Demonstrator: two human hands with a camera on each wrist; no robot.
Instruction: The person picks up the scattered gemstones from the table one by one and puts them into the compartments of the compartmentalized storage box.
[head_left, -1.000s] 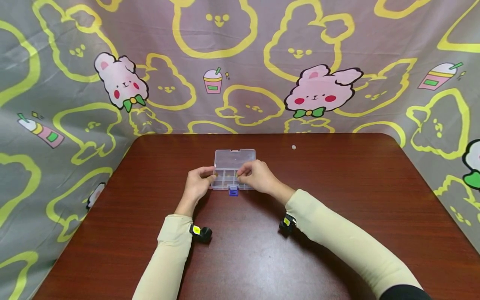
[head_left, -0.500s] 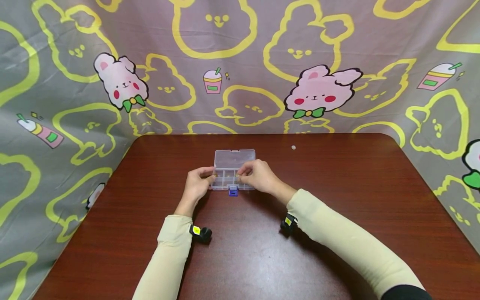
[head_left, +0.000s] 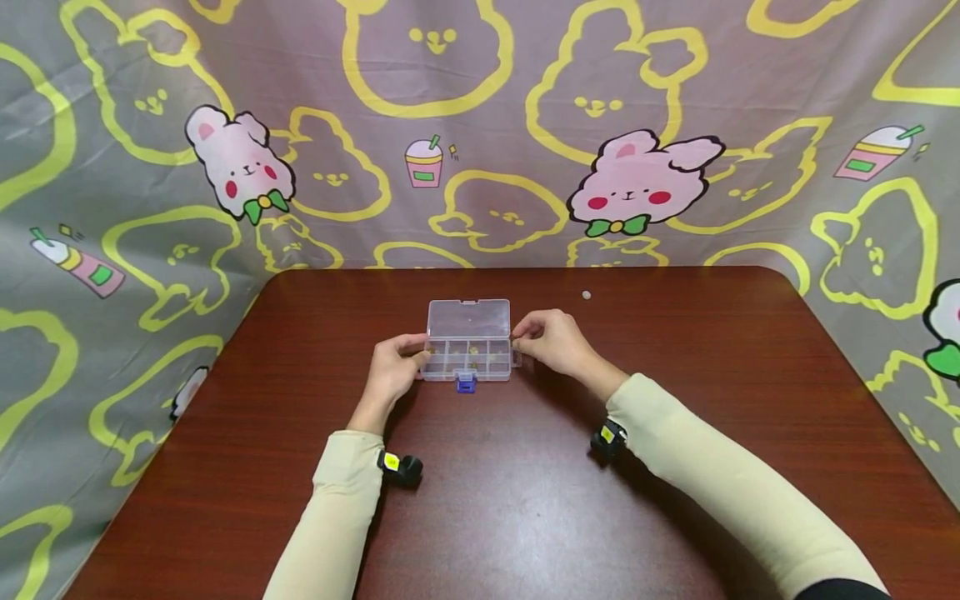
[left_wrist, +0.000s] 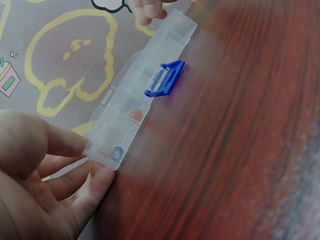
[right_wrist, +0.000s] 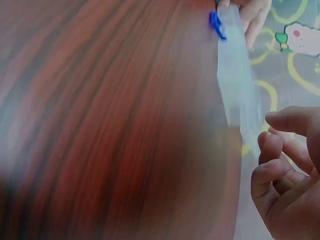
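Observation:
A clear plastic compartment box lies on the table, its lid raised at the back and its blue latch facing the front. My left hand grips the box's left end, thumb at the front corner and fingers behind. Small yellowish pieces sit in several compartments. Through the wall in the left wrist view, a blue bead-like piece and an orange one show. At the box's right end, my right hand hovers with loosely bent fingers; the right wrist view shows nothing between thumb and fingertips.
A small white round piece lies toward the back of the brown wooden table. Behind and beside the table hangs a grey curtain printed with yellow outlines and rabbits. Each sleeve carries a black wrist camera.
My right hand has left the middle compartments and moved right, past the box's right end, uncovering the pieces inside. The left hand keeps its grip, and the box stays put.

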